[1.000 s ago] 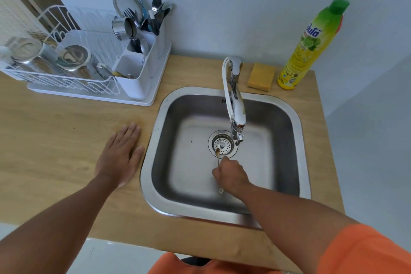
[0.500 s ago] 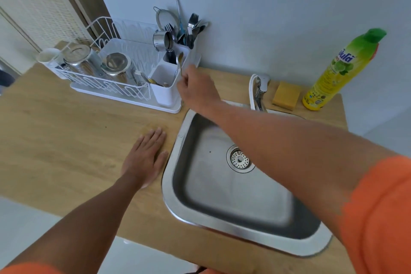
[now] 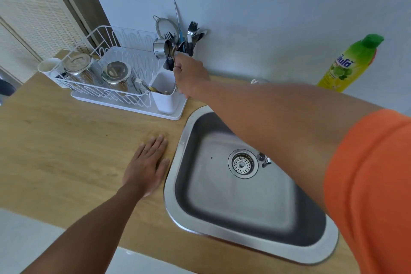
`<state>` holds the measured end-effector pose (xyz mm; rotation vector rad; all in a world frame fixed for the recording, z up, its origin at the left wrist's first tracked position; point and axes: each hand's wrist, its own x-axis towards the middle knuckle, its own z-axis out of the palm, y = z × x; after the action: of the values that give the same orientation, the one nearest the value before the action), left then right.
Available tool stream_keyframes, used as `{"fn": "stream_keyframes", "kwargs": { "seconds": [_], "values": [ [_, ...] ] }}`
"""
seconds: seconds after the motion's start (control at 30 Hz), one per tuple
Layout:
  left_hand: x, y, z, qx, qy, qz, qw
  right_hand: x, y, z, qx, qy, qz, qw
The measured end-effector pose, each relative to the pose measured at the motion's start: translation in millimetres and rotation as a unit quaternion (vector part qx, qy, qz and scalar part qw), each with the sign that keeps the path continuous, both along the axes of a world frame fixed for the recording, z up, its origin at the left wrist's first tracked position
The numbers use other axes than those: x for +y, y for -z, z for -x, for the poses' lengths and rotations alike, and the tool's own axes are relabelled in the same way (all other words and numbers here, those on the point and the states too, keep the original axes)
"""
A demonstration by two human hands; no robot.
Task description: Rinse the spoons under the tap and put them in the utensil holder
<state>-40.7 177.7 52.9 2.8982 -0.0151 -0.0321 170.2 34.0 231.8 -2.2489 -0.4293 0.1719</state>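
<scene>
The right arm is extended forward and to the left, with the right hand (image 3: 191,75) closed in a pinch at thumb and fingertips. The left hand (image 3: 146,167) is laid flat, palm down, fingers straight and together.

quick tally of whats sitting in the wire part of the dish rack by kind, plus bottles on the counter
steel pots in the dish rack: 2
white cup at the rack's left end: 1
green and yellow bottle on the counter: 1
total: 4
</scene>
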Motion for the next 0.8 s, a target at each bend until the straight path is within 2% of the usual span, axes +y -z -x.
{"fn": "stream_keyframes", "kwargs": {
  "seconds": [0.13, 0.3, 0.5, 0.8],
  "values": [
    [2, -1, -1, 0.001, 0.002, 0.0, 1.0, 3, 3, 0, 0.0, 0.009, -0.009, 1.0],
    [1, 1, -1, 0.005, 0.003, -0.006, 1.0, 7, -5, -5, -0.058, 0.011, -0.013, 0.998],
    [0, -1, 0, 0.01, 0.002, -0.011, 1.0, 19, -13, -3, -0.036, -0.006, -0.003, 0.999],
    [2, 0, 0, 0.022, 0.003, -0.017, 1.0, 10, 10, 2, -0.002, -0.038, 0.132, 0.991]
  ]
}}
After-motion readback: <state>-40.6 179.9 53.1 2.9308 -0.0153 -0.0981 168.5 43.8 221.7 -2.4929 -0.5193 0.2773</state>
